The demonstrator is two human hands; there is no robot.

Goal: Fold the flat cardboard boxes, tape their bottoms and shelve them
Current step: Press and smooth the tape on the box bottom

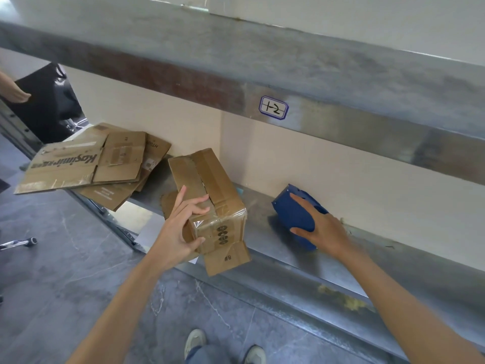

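A folded brown cardboard box (210, 185) lies on the metal shelf (328, 261), clear tape along its seam and a loose flap marked #8 hanging over the front edge. My left hand (181, 227) grips its near left corner, thumb at the side and fingers over the top. To the right, a blue tape dispenser (294, 211) sits on the shelf near the wall. My right hand (322, 229) holds it, fingers curled over its body. A pile of flat cardboard boxes (86, 164) lies at the shelf's left end, jutting past the edge.
An upper metal shelf (341, 82) with a label reading 1-2 overhangs the work area. Another person's hand (13, 90) and a black bag (49, 101) are at the far left. Grey floor, my shoes (195, 342) and a chair base (21, 243) lie below.
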